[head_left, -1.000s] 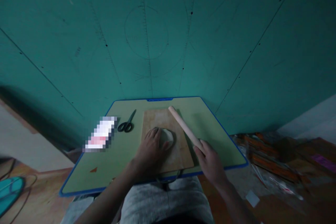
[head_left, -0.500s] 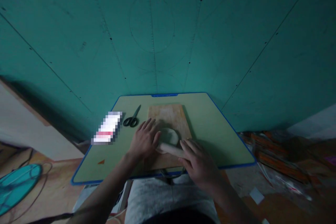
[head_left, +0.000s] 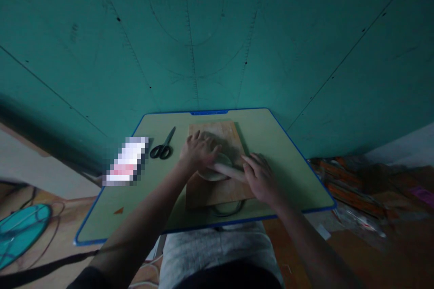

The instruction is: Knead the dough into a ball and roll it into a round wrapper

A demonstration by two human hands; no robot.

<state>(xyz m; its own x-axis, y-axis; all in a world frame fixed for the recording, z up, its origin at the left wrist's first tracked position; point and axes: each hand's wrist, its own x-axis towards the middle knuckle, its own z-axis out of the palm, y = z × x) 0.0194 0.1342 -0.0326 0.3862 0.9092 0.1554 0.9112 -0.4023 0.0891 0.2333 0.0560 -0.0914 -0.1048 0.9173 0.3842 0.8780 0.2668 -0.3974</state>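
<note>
A pale rolling pin (head_left: 228,171) lies slantwise over a flat round piece of whitish dough (head_left: 212,174) on a wooden board (head_left: 203,194). My left hand (head_left: 200,150) rests on the pin's left end, fingers spread and palm down, covering that end and part of the dough. At the pin's right end is my right hand (head_left: 259,174), its palm over the end and its fingers extended forward. Dough shows on both sides of the pin.
The board lies on a pale green table (head_left: 291,171) with a blue rim. Black scissors (head_left: 163,150), a blurred-out phone (head_left: 127,160) and a small orange triangle (head_left: 118,211) are at the left. A green wall (head_left: 217,67) stands behind.
Both hands and the pin have moved forward over the dough, so more dough shows on the near side. The camera view has shifted, and a dark handle at the board's near end shows more.
</note>
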